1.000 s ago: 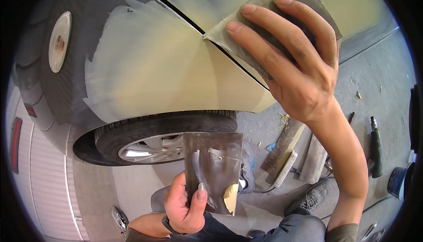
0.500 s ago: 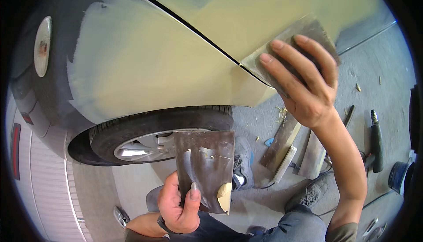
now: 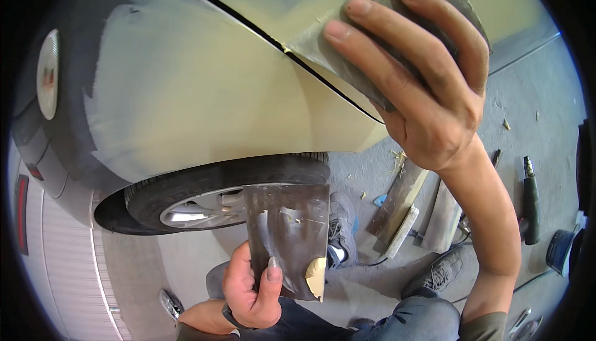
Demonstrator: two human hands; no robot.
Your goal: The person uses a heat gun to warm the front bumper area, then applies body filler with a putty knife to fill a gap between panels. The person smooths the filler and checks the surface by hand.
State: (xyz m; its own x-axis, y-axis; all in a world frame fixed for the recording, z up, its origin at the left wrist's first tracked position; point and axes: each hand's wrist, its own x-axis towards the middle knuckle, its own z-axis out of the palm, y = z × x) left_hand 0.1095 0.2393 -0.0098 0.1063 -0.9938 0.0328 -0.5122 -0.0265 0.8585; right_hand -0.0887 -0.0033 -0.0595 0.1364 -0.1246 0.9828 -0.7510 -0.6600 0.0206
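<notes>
My right hand (image 3: pixel 422 68) grips a grey metal putty spreader (image 3: pixel 329 52), its fingers laid over the plate. One corner of that plate touches the dark gap (image 3: pixel 310 73) between two body panels of a car. Pale yellow filler covers the front panel (image 3: pixel 205 99) and the panel behind it. In front of the wheel, my left hand (image 3: pixel 253 288) holds a second flat putty plate (image 3: pixel 288 229), thumb on its face. A lump of yellow putty (image 3: pixel 315 278) sticks at this plate's lower right edge, and small smears mark its surface.
Below the panel is the car's wheel (image 3: pixel 205 207); an oval side lamp (image 3: pixel 48 74) sits at far left. Long sanding boards (image 3: pixel 400 195), a dark air tool (image 3: pixel 531 207) and putty scraps lie on the floor at right. My shoes (image 3: pixel 444 269) are among them.
My right hand with its spreader has moved up and left along the panel gap, and looks larger. The left hand and its plate stay nearly still.
</notes>
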